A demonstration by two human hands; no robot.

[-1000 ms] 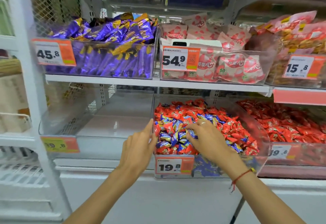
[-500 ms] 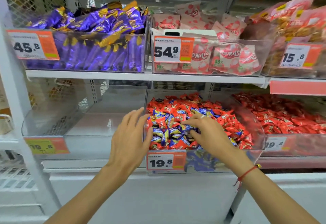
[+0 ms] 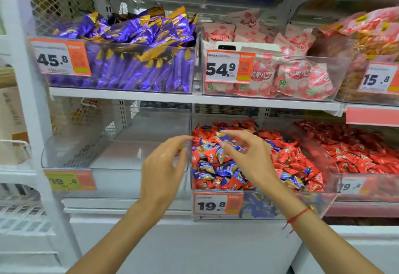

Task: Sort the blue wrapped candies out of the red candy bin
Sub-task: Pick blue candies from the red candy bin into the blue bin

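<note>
Raised now, right hand (image 3: 246,157) pinches blue candy (image 3: 225,138); left hand (image 3: 160,170) loosely open.

We saw blue wrapped candies (image 3: 218,169) among red candies (image 3: 287,159), purple-and-gold packets (image 3: 138,29) above, orange price tags (image 3: 218,203).

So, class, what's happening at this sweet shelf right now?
A person is picking blue candies out of a clear bin of mixed red and blue sweets. The right hand pinches one blue candy just above the pile. The left hand, fingers relaxed and holding nothing, is at the wall between that bin and the clear bin to its left. Many blue candies remain among the red.
</note>
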